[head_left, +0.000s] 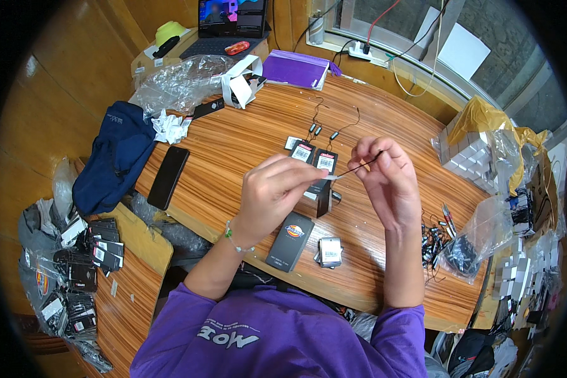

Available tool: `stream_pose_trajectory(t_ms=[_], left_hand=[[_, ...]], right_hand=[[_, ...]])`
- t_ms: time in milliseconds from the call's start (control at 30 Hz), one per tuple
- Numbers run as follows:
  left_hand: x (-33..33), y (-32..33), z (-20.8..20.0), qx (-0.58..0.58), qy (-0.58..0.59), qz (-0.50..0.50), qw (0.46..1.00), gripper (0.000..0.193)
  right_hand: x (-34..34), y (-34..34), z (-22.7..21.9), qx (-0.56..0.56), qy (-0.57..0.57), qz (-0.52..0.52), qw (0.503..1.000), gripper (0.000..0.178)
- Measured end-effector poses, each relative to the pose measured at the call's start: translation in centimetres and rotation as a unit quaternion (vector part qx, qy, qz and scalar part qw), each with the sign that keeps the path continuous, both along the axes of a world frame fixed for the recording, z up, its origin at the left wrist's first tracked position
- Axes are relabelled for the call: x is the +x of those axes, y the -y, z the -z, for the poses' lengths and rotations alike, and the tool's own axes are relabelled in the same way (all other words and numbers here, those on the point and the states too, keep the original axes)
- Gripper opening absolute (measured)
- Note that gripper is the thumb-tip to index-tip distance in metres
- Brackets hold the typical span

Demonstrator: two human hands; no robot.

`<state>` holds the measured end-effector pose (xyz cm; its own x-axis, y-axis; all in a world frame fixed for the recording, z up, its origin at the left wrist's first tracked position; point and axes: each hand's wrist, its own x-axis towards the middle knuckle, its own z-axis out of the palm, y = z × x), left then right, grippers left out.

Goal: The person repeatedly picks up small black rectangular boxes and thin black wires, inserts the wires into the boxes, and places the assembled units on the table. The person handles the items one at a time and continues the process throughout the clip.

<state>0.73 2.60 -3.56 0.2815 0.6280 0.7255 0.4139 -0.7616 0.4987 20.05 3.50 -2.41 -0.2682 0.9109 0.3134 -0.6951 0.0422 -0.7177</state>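
Threading appears to be the step in hand: a thin black cord (pixel 364 165) runs between the two raised hands above the wooden table (pixel 246 142), its near end meeting a small black hang tag (pixel 318 187) that hangs under the fingers. Left hand (pixel 272 192) pinches narrowly on the cord and tag end; right hand (pixel 387 173) pinches the cord's far end between thumb and forefinger. Judged from this, the next move calls for a fine, steady pull of the cord through the tag's hole, without letting the tag slip. Just beyond the hang tag lie two black tags with white barcode labels (pixel 314 155), and past those, loose looped cords (pixel 324 123). Nearer the person than the hang tag: a flat black card with a round red-and-yellow emblem (pixel 290 241) and a small stack of tags (pixel 329 251). Right of the hang tag: a heap of cords (pixel 433 239) beside a clear bag (pixel 479 242). Left of it: a black phone (pixel 168 177).
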Motion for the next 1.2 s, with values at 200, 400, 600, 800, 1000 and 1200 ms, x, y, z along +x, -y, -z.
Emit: stream_pose_trajectory(t_ms=[200, 400, 600, 800, 1000, 1200], left_hand=[[0.3, 0.0, 1.2, -0.137, 0.060, 0.024, 0.988, 0.020], [0.6, 0.0, 2.8, -0.245, 0.163, 0.111, 0.949, 0.018], [0.6, -0.3, 2.8, -0.260, 0.132, 0.162, 0.943, 0.007], [2.8, 1.3, 1.1, -0.062, -0.048, -0.031, 0.996, 0.030], [3.5, 1.2, 2.3, -0.136, -0.020, 0.024, 0.990, 0.024], [2.8, 1.6, 1.3, -0.258, 0.104, 0.095, 0.956, 0.017]], right_hand=[[0.3, -0.1, -0.1, 0.026, -0.078, 0.017, 0.996, 0.013], [0.4, -0.1, -0.3, -0.005, -0.156, 0.000, 0.988, 0.013], [0.4, 0.1, -0.2, -0.009, -0.204, -0.055, 0.977, 0.013], [-0.7, 0.8, 0.1, -0.027, -0.167, -0.022, 0.985, 0.015], [-0.8, 0.9, 0.3, -0.040, -0.203, -0.074, 0.976, 0.017], [-0.4, 0.9, 0.0, -0.039, -0.171, -0.091, 0.980, 0.015]])
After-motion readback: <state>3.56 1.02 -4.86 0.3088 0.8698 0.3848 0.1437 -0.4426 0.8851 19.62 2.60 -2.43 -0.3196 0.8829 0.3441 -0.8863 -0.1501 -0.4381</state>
